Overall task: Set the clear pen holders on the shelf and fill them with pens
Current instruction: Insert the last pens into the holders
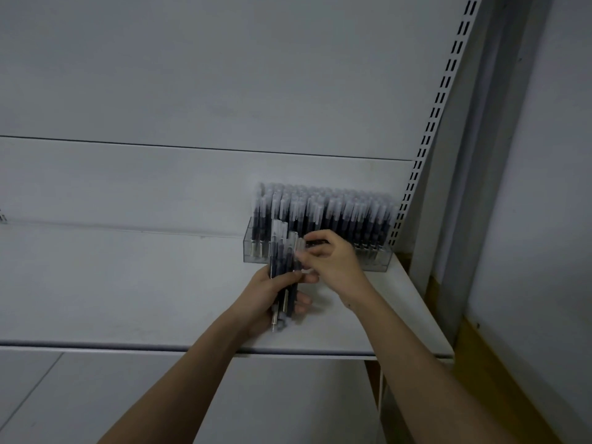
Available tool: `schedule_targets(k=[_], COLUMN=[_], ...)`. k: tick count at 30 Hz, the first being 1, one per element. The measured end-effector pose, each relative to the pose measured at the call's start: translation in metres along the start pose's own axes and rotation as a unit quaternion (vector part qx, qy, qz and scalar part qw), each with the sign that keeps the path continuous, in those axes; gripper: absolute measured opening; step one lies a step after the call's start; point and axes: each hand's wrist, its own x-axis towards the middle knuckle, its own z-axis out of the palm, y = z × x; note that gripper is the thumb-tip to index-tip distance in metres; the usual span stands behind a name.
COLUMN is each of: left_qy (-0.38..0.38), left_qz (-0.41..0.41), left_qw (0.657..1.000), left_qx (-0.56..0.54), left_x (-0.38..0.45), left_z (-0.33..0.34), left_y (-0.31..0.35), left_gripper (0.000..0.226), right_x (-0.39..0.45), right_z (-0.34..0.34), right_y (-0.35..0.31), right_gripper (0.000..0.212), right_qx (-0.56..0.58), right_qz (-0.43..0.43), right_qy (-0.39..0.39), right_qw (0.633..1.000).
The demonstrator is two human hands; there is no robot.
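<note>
Gripping a bundle of pens [283,270] upright, the left hand [272,299] sits just before the clear holder [253,248]; right hand [333,261] pinches one pen's top.

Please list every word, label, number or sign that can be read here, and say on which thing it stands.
None can be read. The pens in the clear pen holder and the bundle of pens in the left hand are too blurred to show print. The shelf shows no lettering.
</note>
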Motion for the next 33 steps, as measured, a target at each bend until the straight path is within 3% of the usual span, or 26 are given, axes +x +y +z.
schedule_targets(k=[4,10,16,24,30,33], left_qy=[-0.026,0.002,0.033,0.043,0.046,0.043], left_qz=[-0.007,-0.012,-0.013,-0.017,-0.007,-0.012], left_qw=[1.000,1.000,0.999,0.998,0.999,0.999], left_qx=[0.011,-0.003,-0.025,-0.036,-0.012,-0.009], left_x=[0.000,0.003,0.005,0.004,0.003,0.002], left_z=[0.000,0.001,-0.001,0.000,0.000,0.001], left_y=[-0.002,-0.002,-0.002,-0.001,-0.001,0.000], left_gripper=[0.026,0.030,0.023,0.020,0.019,0.024], right_x=[0.000,0.014,0.030,0.045,0.049,0.047], right_z=[-0.014,-0.040,-0.060,-0.048,-0.041,-0.039], right_y=[0.000,-0.022,-0.046,-0.043,-0.022,-0.014], right_gripper=[0.027,0.019,0.019,0.011,0.013,0.017], right_qx=[0.034,0.048,-0.100,-0.198,-0.290,-0.280], right_qz=[0.015,-0.008,-0.155,-0.224,-0.190,-0.198], right_qy=[0.030,0.085,0.177,0.158,0.092,0.114], right_qw=[0.999,0.995,0.967,0.941,0.934,0.933])
